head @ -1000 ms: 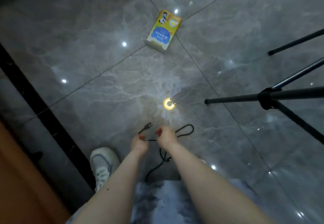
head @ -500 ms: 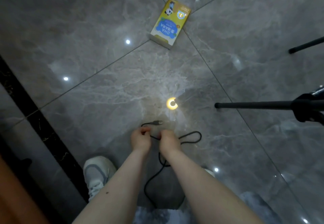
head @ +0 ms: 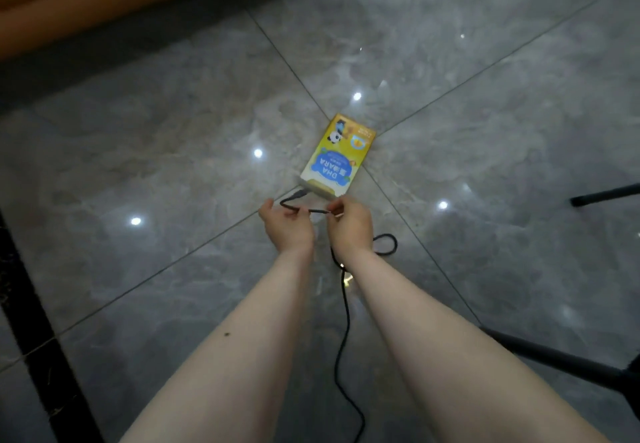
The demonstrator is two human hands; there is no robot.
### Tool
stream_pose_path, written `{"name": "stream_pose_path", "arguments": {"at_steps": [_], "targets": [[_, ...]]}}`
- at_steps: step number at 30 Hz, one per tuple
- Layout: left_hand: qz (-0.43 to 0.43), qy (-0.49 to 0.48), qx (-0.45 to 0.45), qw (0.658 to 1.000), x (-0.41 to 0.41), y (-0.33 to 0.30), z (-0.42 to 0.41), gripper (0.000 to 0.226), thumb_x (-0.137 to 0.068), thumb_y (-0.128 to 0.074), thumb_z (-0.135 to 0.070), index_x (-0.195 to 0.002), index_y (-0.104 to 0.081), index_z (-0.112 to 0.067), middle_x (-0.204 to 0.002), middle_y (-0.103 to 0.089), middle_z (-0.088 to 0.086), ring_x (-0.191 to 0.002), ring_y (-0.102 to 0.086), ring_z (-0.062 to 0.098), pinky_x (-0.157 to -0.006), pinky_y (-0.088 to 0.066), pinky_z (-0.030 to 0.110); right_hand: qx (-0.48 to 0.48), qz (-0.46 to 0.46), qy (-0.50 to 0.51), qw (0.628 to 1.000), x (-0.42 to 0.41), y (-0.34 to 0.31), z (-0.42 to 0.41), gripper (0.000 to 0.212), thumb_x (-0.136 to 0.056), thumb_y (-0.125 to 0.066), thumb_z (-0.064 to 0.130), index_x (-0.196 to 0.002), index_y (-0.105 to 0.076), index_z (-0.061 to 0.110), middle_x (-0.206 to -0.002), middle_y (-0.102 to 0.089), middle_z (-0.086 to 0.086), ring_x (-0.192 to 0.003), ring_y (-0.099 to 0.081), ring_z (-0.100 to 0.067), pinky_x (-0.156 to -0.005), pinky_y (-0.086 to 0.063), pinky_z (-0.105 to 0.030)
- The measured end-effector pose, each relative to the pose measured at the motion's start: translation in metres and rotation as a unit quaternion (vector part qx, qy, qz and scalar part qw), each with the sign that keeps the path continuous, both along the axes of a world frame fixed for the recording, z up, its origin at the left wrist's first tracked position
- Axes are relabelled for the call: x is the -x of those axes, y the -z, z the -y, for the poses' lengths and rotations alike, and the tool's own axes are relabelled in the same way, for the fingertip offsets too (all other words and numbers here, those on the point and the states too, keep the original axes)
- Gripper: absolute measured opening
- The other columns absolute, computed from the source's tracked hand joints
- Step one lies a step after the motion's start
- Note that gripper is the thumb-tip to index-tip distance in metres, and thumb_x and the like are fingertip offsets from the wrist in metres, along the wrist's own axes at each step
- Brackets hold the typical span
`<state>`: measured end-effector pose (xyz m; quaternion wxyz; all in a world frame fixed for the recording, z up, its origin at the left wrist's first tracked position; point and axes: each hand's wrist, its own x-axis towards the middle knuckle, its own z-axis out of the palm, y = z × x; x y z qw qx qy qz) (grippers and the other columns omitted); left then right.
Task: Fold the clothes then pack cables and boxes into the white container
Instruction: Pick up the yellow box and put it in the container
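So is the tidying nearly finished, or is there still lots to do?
Still lots. Nothing looks packed: no white container or folded clothes are in view. Right now the left hand and right hand hold a stretch of the black cable between them, apparently to coil it; the rest trails down between the arms. The yellow box lies untouched on the floor just beyond the hands, waiting to be packed.

Black cable (head: 344,318) runs off the bottom edge, far end unseen; part of it hides behind the right hand (head: 349,222). Plug tip (head: 298,194) too blurred to type. Small print on yellow box (head: 337,156) unreadable. Tripod legs (head: 561,364) cut off at right edge.
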<state>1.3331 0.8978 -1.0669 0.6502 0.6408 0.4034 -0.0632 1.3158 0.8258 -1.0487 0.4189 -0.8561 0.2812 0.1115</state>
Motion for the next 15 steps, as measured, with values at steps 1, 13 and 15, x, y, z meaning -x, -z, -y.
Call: {"name": "stream_pose_path", "arguments": {"at_steps": [1, 13, 15], "targets": [[0.021, 0.000, 0.014, 1.000, -0.016, 0.003, 0.003, 0.055, -0.085, -0.057, 0.007, -0.135, -0.034, 0.003, -0.108, -0.064, 0.028, -0.092, -0.066, 0.032, -0.093, -0.051, 0.039, 0.010, 0.018, 0.007, 1.000, -0.013, 0.001, 0.005, 0.018, -0.087, -0.054, 0.006, -0.102, -0.063, 0.007, -0.108, -0.065, -0.012, -0.099, -0.061, -0.028, -0.086, -0.047, -0.034], [0.019, 0.224, -0.205, 0.953, -0.090, 0.039, 0.018, 0.036, -0.096, -0.039, -0.008, -0.128, -0.056, -0.008, -0.134, -0.050, 0.015, -0.119, -0.053, 0.028, -0.098, -0.037, 0.026, -0.037, -0.022, 0.162, 0.986, -0.083, 0.045, 0.020, 0.049, -0.091, -0.053, 0.017, -0.137, -0.040, 0.005, -0.139, -0.046, -0.015, -0.129, -0.043, -0.031, -0.107, -0.036, -0.039], [-0.016, 0.271, -0.204, 0.941, -0.086, 0.036, 0.021, 0.032, -0.095, -0.041, -0.008, -0.119, -0.059, 0.000, -0.125, -0.059, 0.019, -0.115, -0.055, 0.033, -0.094, -0.041, 0.034, -0.053, -0.025, 0.181, 0.982, -0.082, 0.045, 0.018, 0.046, -0.090, -0.051, 0.014, -0.135, -0.044, 0.009, -0.138, -0.049, -0.012, -0.127, -0.046, -0.031, -0.107, -0.038, -0.042]]}}
